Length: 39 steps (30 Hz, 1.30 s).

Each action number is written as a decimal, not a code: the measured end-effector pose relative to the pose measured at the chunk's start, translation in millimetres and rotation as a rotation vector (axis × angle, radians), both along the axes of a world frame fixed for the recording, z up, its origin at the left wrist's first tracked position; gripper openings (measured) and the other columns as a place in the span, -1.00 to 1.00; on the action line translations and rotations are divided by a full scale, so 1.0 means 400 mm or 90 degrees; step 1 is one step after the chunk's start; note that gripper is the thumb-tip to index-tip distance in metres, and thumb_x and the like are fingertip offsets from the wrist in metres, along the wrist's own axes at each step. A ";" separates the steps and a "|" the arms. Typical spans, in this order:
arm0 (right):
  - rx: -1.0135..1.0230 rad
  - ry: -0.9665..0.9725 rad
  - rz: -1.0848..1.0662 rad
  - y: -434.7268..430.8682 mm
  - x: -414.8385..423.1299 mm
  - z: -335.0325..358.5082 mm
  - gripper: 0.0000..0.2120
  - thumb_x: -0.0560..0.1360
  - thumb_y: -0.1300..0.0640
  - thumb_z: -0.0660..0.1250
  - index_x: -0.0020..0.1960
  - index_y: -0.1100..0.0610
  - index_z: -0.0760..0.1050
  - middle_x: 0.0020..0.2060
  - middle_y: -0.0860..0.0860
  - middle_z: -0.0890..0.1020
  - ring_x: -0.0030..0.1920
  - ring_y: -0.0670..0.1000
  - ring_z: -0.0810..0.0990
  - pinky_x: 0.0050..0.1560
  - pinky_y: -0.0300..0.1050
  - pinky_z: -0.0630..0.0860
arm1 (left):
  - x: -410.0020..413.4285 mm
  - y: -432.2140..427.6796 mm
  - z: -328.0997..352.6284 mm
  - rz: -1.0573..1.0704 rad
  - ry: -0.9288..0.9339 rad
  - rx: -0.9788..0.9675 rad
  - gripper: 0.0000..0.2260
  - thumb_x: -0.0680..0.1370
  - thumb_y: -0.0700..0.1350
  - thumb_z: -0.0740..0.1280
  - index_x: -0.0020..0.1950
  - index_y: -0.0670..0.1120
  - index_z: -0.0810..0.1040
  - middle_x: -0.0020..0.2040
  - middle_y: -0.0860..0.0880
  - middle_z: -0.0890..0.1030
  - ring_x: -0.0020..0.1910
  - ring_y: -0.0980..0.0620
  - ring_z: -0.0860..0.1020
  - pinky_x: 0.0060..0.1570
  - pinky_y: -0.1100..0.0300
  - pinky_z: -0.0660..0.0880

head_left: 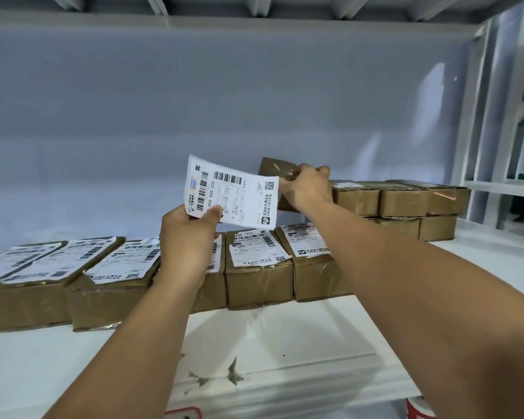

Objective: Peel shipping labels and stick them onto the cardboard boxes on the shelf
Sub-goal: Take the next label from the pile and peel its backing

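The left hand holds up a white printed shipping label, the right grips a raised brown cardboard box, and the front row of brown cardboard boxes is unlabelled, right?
Not quite: the head view shows the front row of brown cardboard boxes already carrying white labels on top. The left hand does hold the white printed shipping label, and the right hand grips the raised brown cardboard box.

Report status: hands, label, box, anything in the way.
Left hand pinches shipping label, not yet stuck. Right hand grips raised cardboard box. Labelled boxes in row below; nothing seen blocking.
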State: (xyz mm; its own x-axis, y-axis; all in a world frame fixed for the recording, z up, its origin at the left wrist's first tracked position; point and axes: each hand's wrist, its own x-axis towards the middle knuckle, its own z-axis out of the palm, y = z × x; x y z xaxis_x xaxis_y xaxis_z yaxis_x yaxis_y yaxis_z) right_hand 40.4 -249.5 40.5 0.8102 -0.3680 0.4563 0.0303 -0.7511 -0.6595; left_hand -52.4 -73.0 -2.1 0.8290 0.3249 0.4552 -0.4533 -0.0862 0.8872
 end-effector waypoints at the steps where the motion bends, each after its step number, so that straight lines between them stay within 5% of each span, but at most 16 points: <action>1: 0.007 -0.013 0.011 0.000 -0.011 0.008 -0.51 0.46 -0.15 0.29 0.28 0.10 0.42 0.23 0.14 0.28 0.13 0.23 0.47 0.10 0.00 0.46 | -0.001 0.000 0.000 0.003 -0.003 0.009 -0.86 0.56 -0.14 0.32 0.09 0.03 0.54 -0.02 0.08 0.62 -0.31 0.11 0.53 -0.34 0.24 0.41; 7: 0.045 -0.118 0.021 -0.016 -0.133 0.028 -0.62 0.40 -0.15 0.29 0.16 -0.02 0.48 0.30 0.06 0.25 0.30 0.14 0.26 0.27 0.01 0.35 | -0.042 -0.020 -0.005 0.172 -0.104 0.242 -0.81 0.56 -0.06 0.29 0.10 -0.09 0.60 0.02 0.02 0.64 -0.13 0.01 0.56 -0.11 0.12 0.49; 10: 0.076 -0.146 0.004 -0.019 -0.212 0.020 -0.61 0.36 -0.16 0.29 0.15 -0.09 0.50 0.30 0.00 0.27 0.31 0.10 0.23 0.30 0.05 0.33 | -0.071 -0.037 -0.006 0.193 -0.148 0.261 -0.78 0.57 -0.05 0.28 0.11 -0.14 0.60 0.01 -0.09 0.65 -0.12 -0.06 0.57 -0.09 0.03 0.51; 15: 0.056 -0.191 0.023 0.000 -0.343 0.008 -0.68 0.36 -0.15 0.32 0.09 -0.13 0.55 0.32 -0.05 0.26 0.33 0.06 0.22 0.35 0.02 0.25 | -0.137 -0.041 -0.017 0.162 -0.075 0.119 -0.92 0.56 -0.10 0.28 0.03 -0.04 0.51 -0.13 0.08 0.59 -0.20 0.08 0.52 -0.31 0.22 0.34; 20: 0.027 -0.175 0.048 0.041 -0.438 -0.018 -0.67 0.38 -0.17 0.33 0.10 -0.12 0.56 0.33 -0.04 0.26 0.34 0.07 0.21 0.37 0.05 0.22 | -0.178 -0.004 -0.039 0.119 -0.029 -0.012 -0.92 0.60 -0.14 0.22 0.06 0.02 0.39 0.00 0.07 0.59 -0.09 0.05 0.57 -0.07 0.09 0.53; 28: 0.061 -0.157 0.121 0.175 -0.503 -0.033 -0.67 0.40 -0.15 0.33 0.13 -0.10 0.56 0.27 -0.05 0.31 0.30 0.08 0.25 0.31 0.02 0.30 | -0.244 0.128 -0.036 0.114 0.032 -0.129 -0.67 0.49 -0.30 0.08 0.06 0.06 0.47 0.01 0.05 0.62 -0.07 0.02 0.59 -0.12 0.11 0.55; 32: 0.026 -0.124 0.172 0.275 -0.492 -0.035 -0.63 0.41 -0.20 0.33 0.16 -0.10 0.56 0.27 -0.05 0.32 0.29 0.07 0.25 0.31 0.02 0.31 | -0.269 0.223 -0.024 0.094 0.027 -0.227 -0.60 0.45 -0.45 0.09 0.14 -0.08 0.44 0.02 -0.01 0.58 -0.14 0.08 0.53 -0.33 0.27 0.43; 36: -0.018 -0.110 0.178 0.362 -0.463 -0.053 -0.56 0.43 -0.26 0.32 0.21 -0.06 0.56 0.28 -0.04 0.34 0.29 0.09 0.25 0.33 0.00 0.27 | -0.280 0.309 -0.026 0.077 0.036 -0.247 -0.59 0.49 -0.41 0.24 0.29 -0.13 0.34 0.11 -0.11 0.54 0.01 -0.06 0.55 -0.03 0.11 0.50; 39: 0.007 -0.096 0.181 0.420 -0.439 -0.067 -0.46 0.41 -0.33 0.29 0.25 -0.03 0.54 0.29 -0.03 0.35 0.29 0.10 0.25 0.32 0.03 0.29 | -0.277 0.358 -0.040 0.086 0.029 -0.252 -0.72 0.51 -0.39 0.27 0.09 -0.07 0.36 0.00 -0.11 0.56 -0.05 -0.07 0.56 -0.05 0.10 0.49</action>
State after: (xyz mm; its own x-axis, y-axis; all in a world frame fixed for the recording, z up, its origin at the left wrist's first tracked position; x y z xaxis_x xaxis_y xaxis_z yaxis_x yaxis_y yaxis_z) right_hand -135.2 -81.6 13.8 0.8047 -0.1426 0.5763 0.3360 -0.6909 -0.6401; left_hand -163.0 70.2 -18.0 0.7837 0.5744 0.2363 -0.4202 0.2101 0.8828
